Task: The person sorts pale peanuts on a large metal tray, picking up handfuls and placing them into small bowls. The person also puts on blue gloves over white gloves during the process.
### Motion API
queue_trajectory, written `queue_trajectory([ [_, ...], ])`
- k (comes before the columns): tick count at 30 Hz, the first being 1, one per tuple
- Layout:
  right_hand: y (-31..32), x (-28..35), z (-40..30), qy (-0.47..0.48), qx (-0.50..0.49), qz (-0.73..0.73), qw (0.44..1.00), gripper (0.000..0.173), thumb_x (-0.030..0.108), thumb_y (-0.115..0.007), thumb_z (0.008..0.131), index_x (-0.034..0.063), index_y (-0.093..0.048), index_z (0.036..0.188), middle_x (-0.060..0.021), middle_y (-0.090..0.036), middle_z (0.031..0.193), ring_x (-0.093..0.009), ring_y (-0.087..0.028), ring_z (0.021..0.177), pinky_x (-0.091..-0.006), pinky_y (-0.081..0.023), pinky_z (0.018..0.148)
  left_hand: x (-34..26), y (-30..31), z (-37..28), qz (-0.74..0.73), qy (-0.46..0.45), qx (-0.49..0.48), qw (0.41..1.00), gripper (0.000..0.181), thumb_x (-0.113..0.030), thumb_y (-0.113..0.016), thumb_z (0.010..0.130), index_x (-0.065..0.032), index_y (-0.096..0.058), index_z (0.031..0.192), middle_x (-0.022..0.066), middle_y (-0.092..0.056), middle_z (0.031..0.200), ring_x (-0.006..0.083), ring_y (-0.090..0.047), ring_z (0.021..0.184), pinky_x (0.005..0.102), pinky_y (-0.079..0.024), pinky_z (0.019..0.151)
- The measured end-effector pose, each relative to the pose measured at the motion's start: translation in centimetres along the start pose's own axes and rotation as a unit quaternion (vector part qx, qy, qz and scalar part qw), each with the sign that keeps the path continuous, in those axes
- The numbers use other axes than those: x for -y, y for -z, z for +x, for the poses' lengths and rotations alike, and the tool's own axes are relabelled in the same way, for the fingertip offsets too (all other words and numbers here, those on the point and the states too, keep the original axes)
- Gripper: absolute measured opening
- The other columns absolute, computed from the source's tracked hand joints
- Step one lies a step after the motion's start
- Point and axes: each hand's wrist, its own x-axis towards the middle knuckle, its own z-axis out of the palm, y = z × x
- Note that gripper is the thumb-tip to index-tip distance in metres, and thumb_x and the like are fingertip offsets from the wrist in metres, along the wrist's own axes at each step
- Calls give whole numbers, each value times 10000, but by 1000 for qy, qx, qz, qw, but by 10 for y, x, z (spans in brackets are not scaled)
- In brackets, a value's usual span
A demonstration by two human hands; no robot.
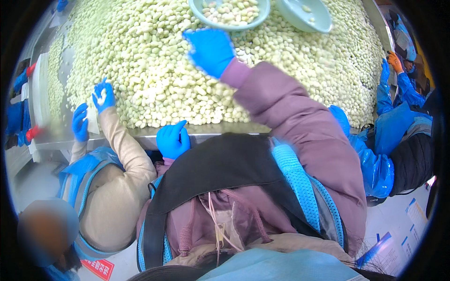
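Observation:
Pale green shelled beans (151, 70) lie in a thick layer on a steel table. My right hand (211, 51), in a blue glove, reaches out over them, just below the rim of a light green bowl (230, 26) that holds beans, some of them pinkish. Its fingers are curled and blurred, so whether it holds a bean cannot be told. My left hand (173, 139), also blue-gloved, rests at the table's near edge with the fingers together and the thumb apart; no object shows in it. A second green bowl (306, 15), tilted, has a few beans inside.
The table's steel edge (225, 128) runs in front of my body. At the left, a co-worker's blue-gloved hands (105, 96) are over the table, one with pale beans. Further co-workers stand at the right, one with an orange glove (395, 62), and across the far left side.

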Motion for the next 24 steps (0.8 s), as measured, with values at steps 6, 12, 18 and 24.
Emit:
queue_trajectory([
  [6, -122, -9, -50, 7, 126, -58, 990, 486, 498, -520, 913, 231, -585, 1315, -77, -547, 1347, -292, -382, 1368, -685, -193, 1104, -1, -4, -7, 96, 6, 41, 995, 175, -122, -549, 910, -49, -680, 1002, 133, -651, 858, 337, -584, 764, 445, -479, 756],
  [12, -86, -87, -83, -46, 149, -142, 978, 378, 472, -533, 903, 274, -640, 1207, -28, -547, 1349, -304, -330, 1419, -735, -160, 1092, -2, 3, -3, 3, 3, 12, 1000, 176, -29, -651, 803, -47, -721, 963, 68, -518, 604, 258, -499, 551, 417, -373, 550],
  [18, -14, -158, -146, -156, 172, -258, 938, 463, 545, -569, 864, 319, -621, 1264, 3, -482, 1447, -331, -312, 1429, -717, -170, 1102, 5, -11, 10, -45, -40, 1, 998, 164, -19, -648, 808, -47, -720, 953, 73, -509, 602, 261, -496, 551, 418, -368, 540],
  [24, 26, -213, -174, -289, 197, -291, 891, 653, 641, -596, 833, 490, -397, 1436, 32, -306, 1591, -309, -279, 1460, -724, -172, 1119, 7, -6, -5, -17, -40, -47, 998, 164, -28, -646, 811, -54, -723, 954, 72, -511, 604, 268, -502, 559, 410, -373, 544],
])
